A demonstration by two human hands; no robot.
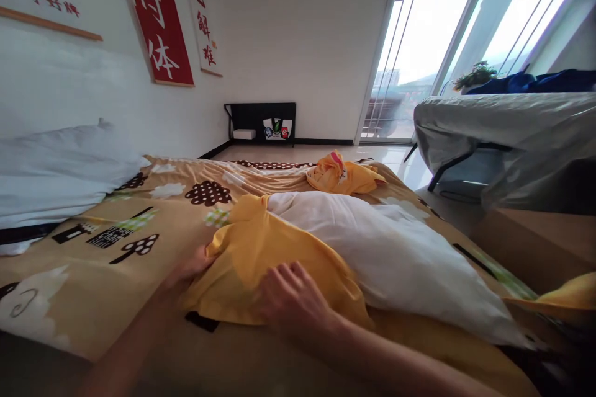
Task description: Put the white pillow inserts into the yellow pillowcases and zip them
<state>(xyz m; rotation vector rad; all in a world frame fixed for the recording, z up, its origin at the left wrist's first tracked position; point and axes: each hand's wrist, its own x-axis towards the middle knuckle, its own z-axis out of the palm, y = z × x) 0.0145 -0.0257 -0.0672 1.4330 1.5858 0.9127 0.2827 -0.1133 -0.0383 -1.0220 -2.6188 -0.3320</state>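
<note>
A white pillow (372, 248) lies across the bed, its left end covered by a yellow pillowcase (288, 254). The rest of the pillow, toward the right, is bare. My left hand (193, 263) is closed at the left edge of the pillowcase, its fingertips partly hidden by the cloth. Lower and nearer to me, my right hand (293, 298) has its fingers curled into the yellow fabric. Just beyond the pillow sits a crumpled yellow cloth (342, 175) with a pink and white print.
The bed has a tan patterned sheet (172, 217). Another white pillow (60, 167) is at the left by the wall. Right of the bed stand a cardboard box (549, 236) and a plastic-covered table (503, 115). More yellow cloth (570, 294) shows at the right edge.
</note>
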